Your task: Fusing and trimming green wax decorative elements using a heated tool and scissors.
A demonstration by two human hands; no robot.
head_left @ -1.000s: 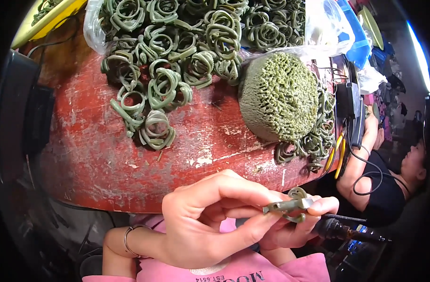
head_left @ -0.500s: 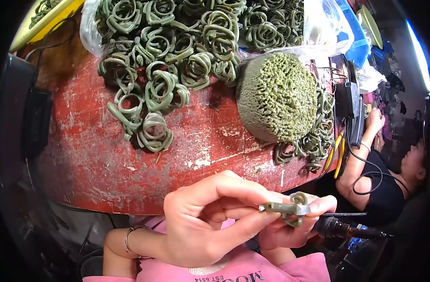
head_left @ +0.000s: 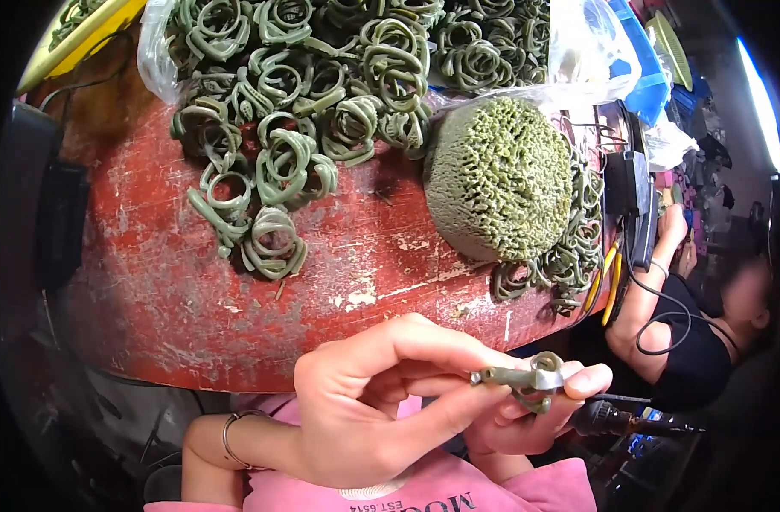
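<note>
My left hand (head_left: 373, 410) pinches one end of a small green curled piece (head_left: 514, 375) between thumb and forefinger, near the bottom middle. My right hand (head_left: 535, 427) grips the same piece from the right, thumb near a pale flat part, fingers partly hidden behind it. A thin dark rod (head_left: 620, 398) juts out behind my right hand; I cannot tell if it is held. Below it is a black tool with a metal shaft (head_left: 602, 418). Beyond my hands many similar green ring-like pieces (head_left: 279, 154) lie heaped on the red worn table (head_left: 185, 307).
A porous green block (head_left: 501, 179) stands right of the heap, with plastic bags (head_left: 590, 60), a blue tray (head_left: 642, 85) and a yellow tray (head_left: 66, 43) around. A black device (head_left: 625, 183), cables and yellow-handled pliers (head_left: 616, 282) line the right edge. A co-worker (head_left: 654, 333) works at the right.
Both my hands stay in place; the piece between them has turned slightly, with its curl a little lower. The co-worker's hand at the right has shifted slightly. The view has drifted a little.
</note>
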